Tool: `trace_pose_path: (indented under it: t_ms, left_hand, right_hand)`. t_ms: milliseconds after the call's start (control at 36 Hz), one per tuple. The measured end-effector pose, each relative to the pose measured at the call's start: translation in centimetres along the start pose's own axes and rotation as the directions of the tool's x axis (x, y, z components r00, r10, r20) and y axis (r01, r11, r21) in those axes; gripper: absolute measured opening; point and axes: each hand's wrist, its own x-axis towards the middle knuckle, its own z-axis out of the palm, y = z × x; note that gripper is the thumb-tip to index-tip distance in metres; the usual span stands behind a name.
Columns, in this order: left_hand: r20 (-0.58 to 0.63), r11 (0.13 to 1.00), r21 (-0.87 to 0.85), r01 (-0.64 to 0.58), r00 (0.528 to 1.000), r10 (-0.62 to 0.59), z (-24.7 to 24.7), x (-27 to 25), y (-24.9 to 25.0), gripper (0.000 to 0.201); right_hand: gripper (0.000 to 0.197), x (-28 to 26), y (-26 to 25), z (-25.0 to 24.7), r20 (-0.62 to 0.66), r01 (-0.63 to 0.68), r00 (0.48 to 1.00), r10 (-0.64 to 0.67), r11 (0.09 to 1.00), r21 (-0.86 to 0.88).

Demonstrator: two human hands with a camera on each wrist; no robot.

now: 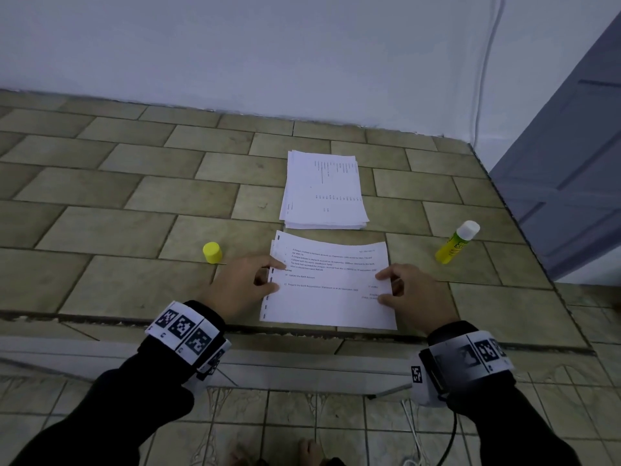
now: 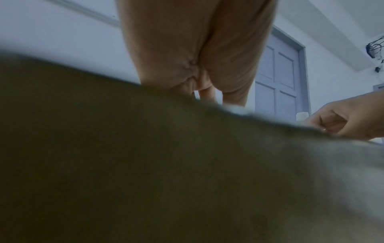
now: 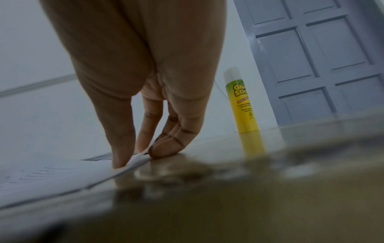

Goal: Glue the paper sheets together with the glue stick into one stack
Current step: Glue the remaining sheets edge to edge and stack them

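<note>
Both hands pinch the printed sheets (image 1: 327,287) on the tiled floor (image 1: 117,230): left hand (image 1: 247,284) at one edge, right hand (image 1: 411,294) opposite. Beyond lies a paper stack (image 1: 324,193). Glue stick (image 1: 457,242) stands uncapped beyond the right hand, yellow cap (image 1: 212,252) beside the left.

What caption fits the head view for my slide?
Both hands, left hand and right hand, hold near sheets; uncapped glue stick stands right.
</note>
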Motion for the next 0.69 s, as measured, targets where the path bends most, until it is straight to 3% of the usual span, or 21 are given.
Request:
trace_pose_path:
  t_ms: [694]
  left_hand:
    - [0.024,0.994,-0.104,0.016,1.000,-0.013,-0.10,0.27,-0.81,0.034]
  right_hand:
    - [0.032,0.46,0.67,0.06,0.026,0.002,1.000,-0.004,0.996,0.086]
